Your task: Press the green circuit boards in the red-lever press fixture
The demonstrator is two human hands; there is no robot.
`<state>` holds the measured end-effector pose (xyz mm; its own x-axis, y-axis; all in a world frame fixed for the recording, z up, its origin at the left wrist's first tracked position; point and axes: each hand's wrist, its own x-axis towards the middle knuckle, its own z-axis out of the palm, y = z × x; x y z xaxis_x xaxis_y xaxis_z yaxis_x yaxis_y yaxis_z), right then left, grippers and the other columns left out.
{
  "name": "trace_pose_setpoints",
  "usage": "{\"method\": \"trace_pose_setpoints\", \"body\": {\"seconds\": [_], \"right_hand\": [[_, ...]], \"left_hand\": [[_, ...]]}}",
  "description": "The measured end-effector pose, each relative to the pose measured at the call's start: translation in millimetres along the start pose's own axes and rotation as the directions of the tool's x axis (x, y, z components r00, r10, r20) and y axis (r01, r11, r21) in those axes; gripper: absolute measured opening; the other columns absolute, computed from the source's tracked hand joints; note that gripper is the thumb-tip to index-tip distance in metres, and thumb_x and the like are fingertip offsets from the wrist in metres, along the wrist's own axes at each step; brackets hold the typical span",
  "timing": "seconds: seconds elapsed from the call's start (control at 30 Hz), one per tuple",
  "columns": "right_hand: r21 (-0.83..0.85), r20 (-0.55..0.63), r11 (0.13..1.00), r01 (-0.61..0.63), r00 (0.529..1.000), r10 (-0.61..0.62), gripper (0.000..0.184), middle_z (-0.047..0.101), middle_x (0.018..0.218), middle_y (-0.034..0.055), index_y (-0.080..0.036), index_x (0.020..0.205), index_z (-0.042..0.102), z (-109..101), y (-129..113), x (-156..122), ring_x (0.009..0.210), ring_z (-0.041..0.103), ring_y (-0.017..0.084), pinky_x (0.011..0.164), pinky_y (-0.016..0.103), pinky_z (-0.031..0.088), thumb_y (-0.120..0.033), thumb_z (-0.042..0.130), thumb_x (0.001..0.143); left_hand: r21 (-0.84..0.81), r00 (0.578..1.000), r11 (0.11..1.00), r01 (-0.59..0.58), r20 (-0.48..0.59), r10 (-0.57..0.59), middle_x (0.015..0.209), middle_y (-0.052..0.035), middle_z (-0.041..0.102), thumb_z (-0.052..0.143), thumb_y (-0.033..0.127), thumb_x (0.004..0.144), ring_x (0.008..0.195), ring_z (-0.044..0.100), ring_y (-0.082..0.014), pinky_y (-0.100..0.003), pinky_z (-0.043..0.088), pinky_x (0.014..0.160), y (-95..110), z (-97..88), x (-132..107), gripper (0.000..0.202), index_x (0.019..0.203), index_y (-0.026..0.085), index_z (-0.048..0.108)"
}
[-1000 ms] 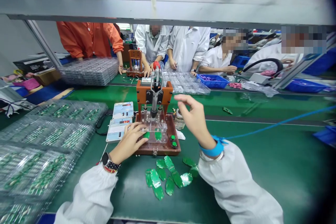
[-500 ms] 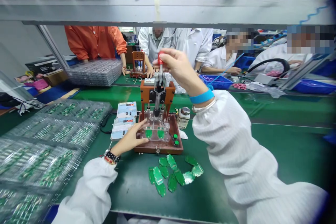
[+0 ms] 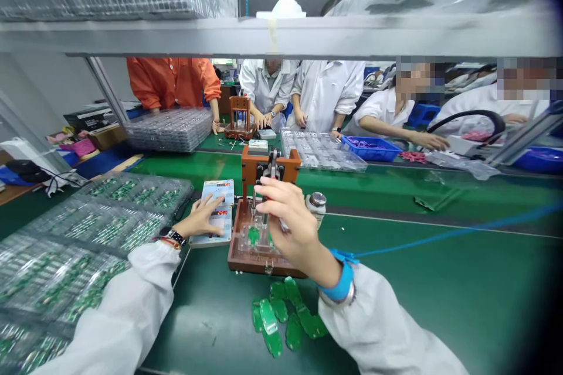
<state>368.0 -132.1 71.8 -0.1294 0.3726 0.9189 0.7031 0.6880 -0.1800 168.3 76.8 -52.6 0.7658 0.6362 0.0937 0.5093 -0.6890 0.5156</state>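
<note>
A brown press fixture (image 3: pixel 246 261) with an orange upright stands on the green mat in front of me. My right hand (image 3: pixel 285 220) is closed around its lever handle, pulled down low over the clear plate. A green circuit board (image 3: pixel 253 235) lies under that plate. My left hand (image 3: pixel 200 218) lies flat, fingers apart, on a white meter box (image 3: pixel 220 221) with a red digit display, just left of the fixture. A second meter box (image 3: pixel 219 188) sits behind it. Several loose green boards (image 3: pixel 281 310) are piled on the mat in front of the fixture.
Clear plastic trays of green boards (image 3: pixel 88 234) fill the left side. A small capped bottle (image 3: pixel 317 201) stands right of the fixture. A blue cord (image 3: pixel 440 234) runs right from my wrist strap. Across the green belt, several people work at trays, another fixture (image 3: pixel 240 117) and a blue bin (image 3: pixel 369 147).
My right hand has brought the lever down from its raised position to low over the fixture. My left hand left the fixture's clear plate and now rests on the meter box.
</note>
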Motion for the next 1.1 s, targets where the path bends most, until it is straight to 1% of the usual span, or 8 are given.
{"method": "trace_pose_setpoints", "body": {"seconds": [0.1,0.17,0.37,0.47,0.6,0.7,0.93,1.1], "right_hand": [[0.096,-0.023,0.992,-0.082,0.996,0.085,0.038,0.065,0.113,0.0053,-0.024,0.102,0.059,3.2,-3.8,-0.6,0.122,0.053,0.024,0.099,0.048,0.045,0.003,0.041,0.081],[0.18,-0.039,0.972,-0.149,0.987,0.158,0.041,0.064,0.114,0.0044,-0.025,0.102,0.06,5.4,-7.3,-3.2,0.123,0.051,0.024,0.101,0.05,0.044,0.002,0.041,0.078],[0.424,-0.023,0.854,-0.3,0.94,0.341,0.032,0.062,0.118,0.0033,-0.028,0.101,0.062,11.0,-7.9,-14.0,0.132,0.041,0.023,0.108,0.05,0.039,-0.005,0.045,0.086],[0.485,0.021,0.817,-0.313,0.938,0.347,0.028,0.062,0.118,0.0029,-0.03,0.103,0.063,9.0,-4.3,-16.0,0.133,0.039,0.022,0.11,0.05,0.037,-0.01,0.048,0.09],[0.529,0.036,0.787,-0.318,0.935,0.353,0.028,0.062,0.118,0.0011,-0.033,0.105,0.063,6.4,-2.0,-16.1,0.134,0.039,0.02,0.111,0.047,0.037,-0.012,0.05,0.092],[0.519,0.046,0.783,-0.342,0.926,0.374,0.028,0.062,0.117,-0.0009,-0.037,0.105,0.063,6.3,-3.1,-15.6,0.133,0.04,0.018,0.111,0.044,0.038,-0.014,0.051,0.093],[0.475,0.04,0.809,-0.346,0.927,0.373,0.033,0.062,0.117,-0.0026,-0.037,0.105,0.062,3.1,-3.6,-17.8,0.132,0.041,0.018,0.109,0.042,0.041,-0.01,0.049,0.092],[0.439,0.051,0.831,-0.34,0.933,0.355,0.033,0.063,0.118,-0.002,-0.035,0.105,0.062,0.8,-1.6,-19.1,0.132,0.041,0.018,0.108,0.04,0.043,-0.008,0.049,0.092]], "left_hand": [[0.144,0.987,0.989,-0.04,0.161,0.016,0.153,-0.0181,0.027,0.08,0.06,0.055,0.143,0.009,-0.042,-0.063,0.004,0.109,-1.8,3.0,9.2,0.112,0.148,0.026,0.028],[0.187,0.977,0.98,-0.062,0.213,0.021,0.154,-0.018,0.024,0.079,0.062,0.057,0.143,0.007,-0.0415,-0.062,0.004,0.109,-3.9,6.0,11.7,0.113,0.15,0.028,0.024],[0.114,0.984,0.991,-0.071,0.171,0.05,0.156,-0.0146,0.021,0.074,0.073,0.054,0.143,0.006,-0.043,-0.062,0.007,0.11,-17.4,10.3,9.2,0.119,0.151,0.031,0.019],[0.055,0.99,0.997,-0.06,0.133,0.053,0.157,-0.0139,0.018,0.069,0.078,0.054,0.143,0.007,-0.043,-0.06,0.009,0.111,-29.2,6.9,6.7,0.12,0.151,0.031,0.017],[0.005,0.983,0.997,-0.074,0.167,0.072,0.156,-0.0146,0.022,0.064,0.081,0.055,0.142,0.016,-0.0406,-0.054,0.012,0.114,-43.7,2.5,4.7,0.119,0.152,0.028,0.018],[-0.02,0.981,0.995,-0.102,0.165,0.104,0.156,-0.0142,0.022,0.062,0.082,0.057,0.142,0.017,-0.0398,-0.053,0.014,0.114,-49.7,2.5,3.3,0.118,0.152,0.027,0.018],[-0.048,0.981,0.991,-0.126,0.141,0.131,0.157,-0.0119,0.021,0.064,0.08,0.056,0.143,0.016,-0.038,-0.052,0.013,0.115,-48.8,2.8,-4.2,0.117,0.151,0.029,0.02],[-0.093,0.976,0.989,-0.117,0.173,0.132,0.156,-0.0107,0.023,0.068,0.076,0.057,0.143,0.013,-0.0374,-0.052,0.012,0.115,-47.5,1.1,-5.1,0.112,0.15,0.029,0.026]]}}
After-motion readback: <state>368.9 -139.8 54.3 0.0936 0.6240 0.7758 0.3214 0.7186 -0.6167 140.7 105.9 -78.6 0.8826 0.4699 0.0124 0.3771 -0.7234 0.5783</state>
